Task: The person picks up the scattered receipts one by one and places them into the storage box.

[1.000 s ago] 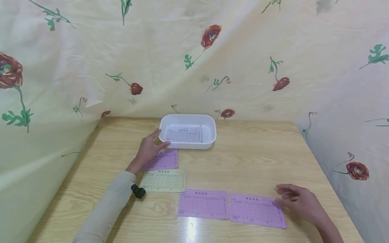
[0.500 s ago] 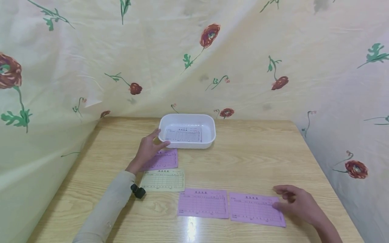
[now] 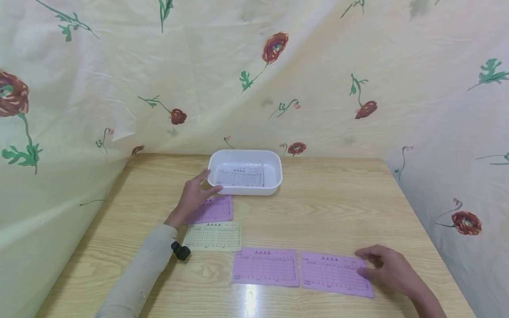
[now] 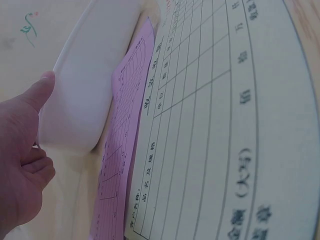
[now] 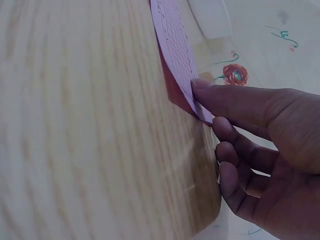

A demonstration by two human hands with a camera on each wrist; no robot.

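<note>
At the back of the table, a white plastic tray [image 3: 246,191] holds a white receipt slip [image 3: 240,177]. My left hand [image 3: 192,194] grips the tray's front left corner, thumb along its front wall and fingers at the left side. Front right, my right hand [image 3: 391,271] pinches the right edge of a pink receipt slip [image 3: 332,274]. In the right wrist view, the thumb [image 5: 225,100] presses on top of the slip's corner, with the index fingertip against its underside. That edge is slightly raised from the wood.
Another pink slip [image 3: 265,267] lies left of the pinched one. Beyond it lie a pale green slip [image 3: 214,236] and a third pink slip [image 3: 216,210], partly under my left wrist. A flowered cloth [image 3: 238,79] hangs around the wooden table [image 3: 330,203].
My right hand has shifted slightly left onto the slip's right edge, and its thumb and fingers have closed on it. The left hand and the tray stay put.
</note>
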